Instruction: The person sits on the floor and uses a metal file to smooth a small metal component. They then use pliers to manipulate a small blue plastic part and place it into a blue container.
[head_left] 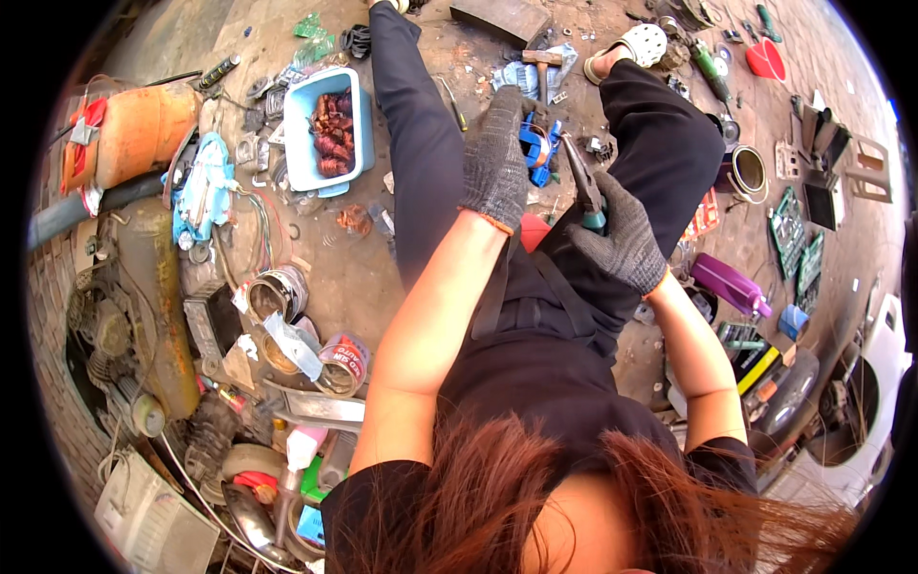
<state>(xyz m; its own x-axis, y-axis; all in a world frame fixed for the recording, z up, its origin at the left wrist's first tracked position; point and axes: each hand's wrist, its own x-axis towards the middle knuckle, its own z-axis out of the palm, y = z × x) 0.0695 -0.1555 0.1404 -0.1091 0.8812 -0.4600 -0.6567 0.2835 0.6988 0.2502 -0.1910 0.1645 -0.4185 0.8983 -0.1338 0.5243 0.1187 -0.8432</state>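
My left hand, in a dark grey knit glove, is closed on a blue plastic part with some orange-brown strands on it. Its fingers cover one side of the part. A pair of pliers with teal handles sits in my right hand, gloved the same way. The jaws point up toward the blue part, close to its right side; I cannot tell whether they touch it. Between my legs, beyond the hands, a hammer lies on the ground beside a pale blue cloth.
A light blue basin of reddish copper coils stands left of my leg. Further left are an orange tank, a blue cloth and open cans. To the right lie a purple bottle, a tin and green tool trays.
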